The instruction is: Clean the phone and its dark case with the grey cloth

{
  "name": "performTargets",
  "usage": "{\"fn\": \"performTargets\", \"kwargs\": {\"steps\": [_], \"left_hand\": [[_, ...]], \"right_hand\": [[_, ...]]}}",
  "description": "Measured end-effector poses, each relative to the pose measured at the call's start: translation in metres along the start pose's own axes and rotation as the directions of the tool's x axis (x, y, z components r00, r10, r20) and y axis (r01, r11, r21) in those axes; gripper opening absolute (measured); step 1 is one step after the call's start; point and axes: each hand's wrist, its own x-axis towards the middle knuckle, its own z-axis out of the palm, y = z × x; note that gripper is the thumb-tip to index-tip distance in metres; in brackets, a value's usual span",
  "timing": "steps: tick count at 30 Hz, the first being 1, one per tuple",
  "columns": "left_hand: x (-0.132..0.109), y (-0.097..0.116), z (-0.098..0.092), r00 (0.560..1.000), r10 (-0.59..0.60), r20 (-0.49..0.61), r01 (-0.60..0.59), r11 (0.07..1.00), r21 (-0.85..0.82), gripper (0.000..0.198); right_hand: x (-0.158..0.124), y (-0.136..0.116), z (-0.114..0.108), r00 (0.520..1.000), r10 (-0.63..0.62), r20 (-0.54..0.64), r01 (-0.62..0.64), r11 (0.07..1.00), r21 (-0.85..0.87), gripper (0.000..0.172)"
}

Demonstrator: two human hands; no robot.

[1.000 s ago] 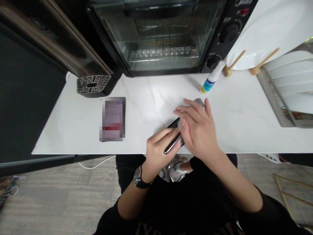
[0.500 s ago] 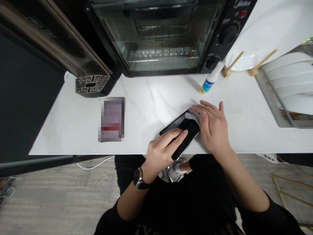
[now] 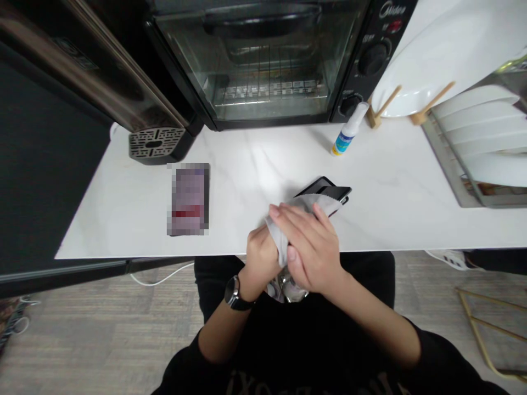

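Observation:
A glossy black phone-like device [image 3: 338, 192], seemingly with a hinged dark cover, rests at the counter's front, its near part hidden by my hands. Over it lies a thin grey cloth [image 3: 317, 202], one corner hanging down between my hands. My left hand [image 3: 262, 253] is closed at the near end of the device, its fingertips hidden under the cloth. On top, my right hand [image 3: 310, 241] presses the cloth onto the device, fingers together and pointing left. The white spray bottle [image 3: 346, 130] with a blue and yellow label stands farther back, right of the device.
A pixelated flat object [image 3: 189, 200] lies on the left of the white counter [image 3: 239, 159]. Behind stand a toaster oven [image 3: 263, 82] and a machine with a drip tray [image 3: 156, 144]. White plates [image 3: 481, 131] sit in a rack at right.
My right hand has moved left and toward me, bringing the cloth across the device and over my left fingers. The view has shifted slightly.

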Motion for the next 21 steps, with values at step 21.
{"fn": "performTargets", "kwargs": {"steps": [21], "left_hand": [[0.054, 0.083, -0.022, 0.989, 0.108, -0.099, -0.121, 0.984, -0.130, 0.021]], "right_hand": [[0.030, -0.010, -0.020, 0.894, 0.258, -0.367, -0.199, 0.961, 0.190, 0.041]]}}
